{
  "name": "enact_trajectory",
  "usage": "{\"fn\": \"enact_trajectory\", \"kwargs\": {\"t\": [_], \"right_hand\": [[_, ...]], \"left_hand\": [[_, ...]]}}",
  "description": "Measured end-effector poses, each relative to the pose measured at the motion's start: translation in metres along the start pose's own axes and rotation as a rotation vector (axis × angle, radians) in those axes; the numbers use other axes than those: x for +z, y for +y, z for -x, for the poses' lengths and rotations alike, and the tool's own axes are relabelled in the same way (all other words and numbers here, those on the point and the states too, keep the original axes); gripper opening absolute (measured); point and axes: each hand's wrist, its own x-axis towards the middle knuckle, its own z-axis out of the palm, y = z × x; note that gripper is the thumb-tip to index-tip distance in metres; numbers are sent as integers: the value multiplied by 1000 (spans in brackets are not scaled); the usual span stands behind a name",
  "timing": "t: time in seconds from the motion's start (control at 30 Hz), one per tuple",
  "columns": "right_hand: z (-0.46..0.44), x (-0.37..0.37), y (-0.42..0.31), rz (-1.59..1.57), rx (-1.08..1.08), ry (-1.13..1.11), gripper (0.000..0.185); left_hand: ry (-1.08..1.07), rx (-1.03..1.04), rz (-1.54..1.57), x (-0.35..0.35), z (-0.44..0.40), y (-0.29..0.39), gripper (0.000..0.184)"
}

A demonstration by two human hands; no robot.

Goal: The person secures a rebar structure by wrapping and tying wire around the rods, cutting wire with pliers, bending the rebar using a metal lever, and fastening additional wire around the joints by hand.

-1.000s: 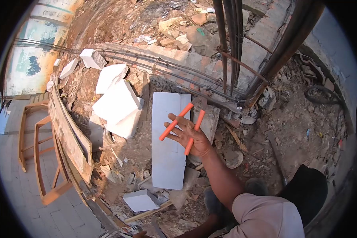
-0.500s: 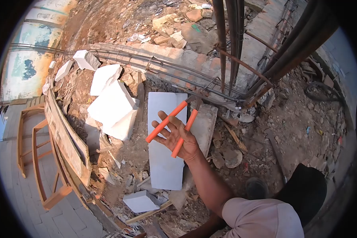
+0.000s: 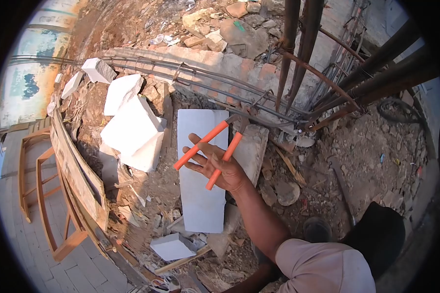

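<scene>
My right hand (image 3: 217, 168) is palm up with the fingers spread among the handles of orange-handled pincers (image 3: 231, 148). One handle lies across the fingers, the other against the palm by the thumb, and the handles stand apart. The metal jaws (image 3: 244, 115) point up towards steel bars (image 3: 220, 87) tied with stirrups along a low brick wall. Whether the jaws touch a wire, I cannot tell. Beneath the hand lies a long pale block (image 3: 200, 205). Part of a dark forearm (image 3: 259, 279) shows at the bottom edge; my left hand is out of sight.
Upright rusty bars (image 3: 298, 53) rise at the upper right. Broken white blocks (image 3: 132, 132) lie on the rubble to the left, near leaning boards (image 3: 80, 171) and a wooden frame (image 3: 49, 210). A smaller block (image 3: 173, 247) lies lower down. A shoe (image 3: 318, 229) shows at the lower right.
The view has shifted slightly, so the blocks and wall appear further left. My right hand still holds the pincers, handles apart, with little change in its grip.
</scene>
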Motion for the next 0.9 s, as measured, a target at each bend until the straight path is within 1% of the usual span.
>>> {"fn": "enact_trajectory", "kwargs": {"t": [0.07, 0.2, 0.27, 0.3, 0.37, 0.43, 0.47, 0.53, 0.6, 0.67, 0.7, 0.77, 0.8, 0.83, 0.9], "right_hand": [[-3, -2, 3, 12, -15, -25, 47], [1, -3, 3, 53, -32, 0, 47], [1, -4, 0, 203, -34, 141, 38], [3, -8, 1, 202, -34, 142, 38], [6, -12, 6, 153, -82, 130, 28], [12, -1, 6, 121, -103, 176, 27], [13, 7, 5, 92, -125, 215, 31], [24, 2, 2, 51, -122, 212, 33], [40, 0, -11, 8, -119, 210, 35], [61, 0, -37, 115, 42, 256, 37], [71, -5, -51, 120, 45, 250, 37], [81, -13, -78, 319, 203, 171, 38], [80, -11, -78, 324, 206, 164, 38], [77, -8, -76, 308, 195, 182, 36], [66, 2, -67, 272, 166, 216, 40]], "left_hand": [[-2, -11, -1, -1, -2, 1, 42], [-1, -20, 21, -1, -2, 4, 42], [-5, -21, 33, -2, -3, 0, 42], [-8, -22, 32, -3, -4, -2, 42], [-17, -28, 27, -5, -5, -3, 42], [-3, -45, -7, -4, -5, 0, 44], [-5, -45, -3, -3, -5, 0, 44], [39, -58, 7, -1, -3, 0, 43], [20, -22, -14, -3, -2, 3, 41], [1, 14, -34, -5, -1, 6, 40], [-12, 25, -91, -6, -1, 6, 39], [-18, 63, -186, -9, -4, -4, 35], [-16, 67, -178, -9, -5, -11, 35], [-14, 83, -108, -8, -5, -16, 34], [-19, 88, -10, -3, -1, -15, 32]]}}
